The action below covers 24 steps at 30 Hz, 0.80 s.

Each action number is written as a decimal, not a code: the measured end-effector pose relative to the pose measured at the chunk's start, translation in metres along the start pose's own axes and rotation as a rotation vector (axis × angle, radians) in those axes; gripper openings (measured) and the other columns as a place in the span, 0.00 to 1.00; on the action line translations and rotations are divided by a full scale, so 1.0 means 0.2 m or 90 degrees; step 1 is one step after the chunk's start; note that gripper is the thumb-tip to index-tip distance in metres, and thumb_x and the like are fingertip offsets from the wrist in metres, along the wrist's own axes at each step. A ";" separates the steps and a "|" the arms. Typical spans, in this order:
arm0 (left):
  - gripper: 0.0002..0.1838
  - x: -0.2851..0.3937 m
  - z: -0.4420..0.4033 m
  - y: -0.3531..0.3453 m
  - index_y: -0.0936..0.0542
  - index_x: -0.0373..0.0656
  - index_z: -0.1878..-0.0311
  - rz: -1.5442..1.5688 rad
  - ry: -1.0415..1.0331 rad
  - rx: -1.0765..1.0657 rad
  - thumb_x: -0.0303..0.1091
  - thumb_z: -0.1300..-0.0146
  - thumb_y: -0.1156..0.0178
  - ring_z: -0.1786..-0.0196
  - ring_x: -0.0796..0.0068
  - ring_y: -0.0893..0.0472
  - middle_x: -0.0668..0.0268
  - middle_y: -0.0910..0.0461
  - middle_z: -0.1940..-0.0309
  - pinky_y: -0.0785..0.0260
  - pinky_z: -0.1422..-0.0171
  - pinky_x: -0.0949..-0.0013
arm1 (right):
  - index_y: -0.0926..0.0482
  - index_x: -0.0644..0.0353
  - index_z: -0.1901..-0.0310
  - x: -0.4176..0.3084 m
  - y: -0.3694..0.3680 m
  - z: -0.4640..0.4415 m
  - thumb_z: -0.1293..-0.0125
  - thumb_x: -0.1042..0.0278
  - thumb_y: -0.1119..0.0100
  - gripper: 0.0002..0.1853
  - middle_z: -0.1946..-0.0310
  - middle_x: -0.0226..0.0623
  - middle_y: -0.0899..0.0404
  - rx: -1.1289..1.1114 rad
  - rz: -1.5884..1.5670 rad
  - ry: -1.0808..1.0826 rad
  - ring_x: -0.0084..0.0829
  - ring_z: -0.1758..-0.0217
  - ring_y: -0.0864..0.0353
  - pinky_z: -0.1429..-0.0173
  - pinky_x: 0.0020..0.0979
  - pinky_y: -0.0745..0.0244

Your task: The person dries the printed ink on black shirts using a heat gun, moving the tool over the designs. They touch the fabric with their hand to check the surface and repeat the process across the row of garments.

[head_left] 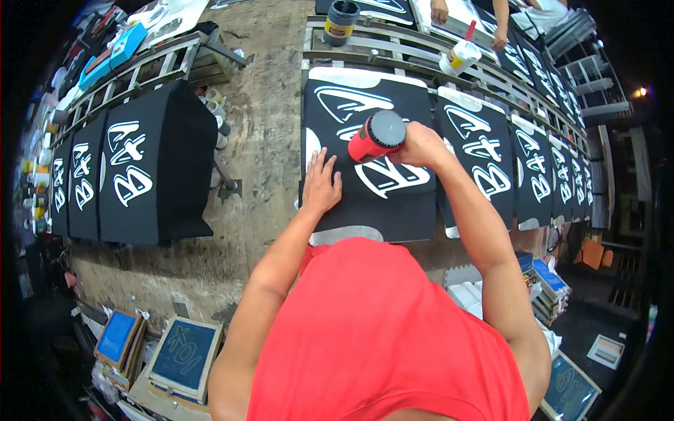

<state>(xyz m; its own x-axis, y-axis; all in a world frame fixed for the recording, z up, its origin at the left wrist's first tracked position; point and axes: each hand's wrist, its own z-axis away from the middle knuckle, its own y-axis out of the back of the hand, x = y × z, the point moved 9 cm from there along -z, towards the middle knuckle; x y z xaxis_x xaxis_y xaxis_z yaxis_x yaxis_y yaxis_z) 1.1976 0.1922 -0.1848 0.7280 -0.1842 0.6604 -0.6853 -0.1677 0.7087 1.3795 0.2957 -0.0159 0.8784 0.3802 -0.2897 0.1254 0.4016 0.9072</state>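
Note:
A red heat gun (366, 144) with a grey round end is in my right hand (423, 146), whose fingers wrap round its handle. It is held over a black cloth panel (404, 214) printed with white brush-style letters, and covers part of the print. On the panel's left side, my left hand (322, 184) lies flat with fingers spread, next to a white patch at the edge. The heat gun's nozzle is hidden from above. Just right of my right hand is another black printed panel (456, 165).
More printed panels (130, 165) lie on a rack to the left and along the right. A dark tub (341, 24) and a white tub (461, 57) stand on the far rail. Another person's hands (500, 36) are at the top right. Framed screens (184, 356) rest below left.

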 end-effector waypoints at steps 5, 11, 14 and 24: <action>0.26 0.00 0.00 0.01 0.25 0.40 0.28 0.010 0.005 0.002 0.36 0.28 0.41 0.18 0.36 0.40 0.46 0.38 0.20 0.46 0.15 0.40 | 0.11 0.60 0.60 -0.01 0.02 0.03 0.51 0.54 0.24 0.20 0.60 0.53 0.11 -0.025 0.005 -0.012 0.53 0.54 0.11 0.49 0.47 0.15; 0.25 0.00 0.01 0.00 0.24 0.40 0.29 0.002 0.008 0.011 0.36 0.28 0.42 0.18 0.36 0.40 0.46 0.37 0.21 0.45 0.15 0.40 | 0.10 0.59 0.60 0.20 0.06 0.10 0.50 0.55 0.24 0.19 0.62 0.53 0.11 0.023 0.036 -0.072 0.55 0.55 0.12 0.49 0.48 0.15; 0.25 -0.01 0.00 -0.01 0.24 0.40 0.30 0.004 0.010 0.010 0.36 0.28 0.42 0.18 0.36 0.39 0.46 0.37 0.21 0.45 0.16 0.40 | 0.10 0.60 0.60 0.29 0.07 0.17 0.50 0.55 0.24 0.19 0.61 0.54 0.11 0.030 0.044 -0.074 0.56 0.55 0.12 0.49 0.48 0.15; 0.25 -0.02 0.01 -0.01 0.23 0.40 0.30 -0.002 0.008 0.020 0.35 0.29 0.42 0.19 0.35 0.39 0.46 0.37 0.21 0.44 0.16 0.41 | 0.11 0.60 0.59 0.34 0.10 0.15 0.52 0.55 0.22 0.22 0.60 0.53 0.11 0.034 0.020 -0.098 0.55 0.55 0.12 0.48 0.48 0.15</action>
<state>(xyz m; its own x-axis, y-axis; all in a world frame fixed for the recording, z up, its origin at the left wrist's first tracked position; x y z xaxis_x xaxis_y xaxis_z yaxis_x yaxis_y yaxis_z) 1.1960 0.1911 -0.1890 0.7306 -0.1720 0.6608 -0.6827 -0.1990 0.7031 1.4550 0.3045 -0.0092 0.9423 0.2576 -0.2139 0.1171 0.3448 0.9313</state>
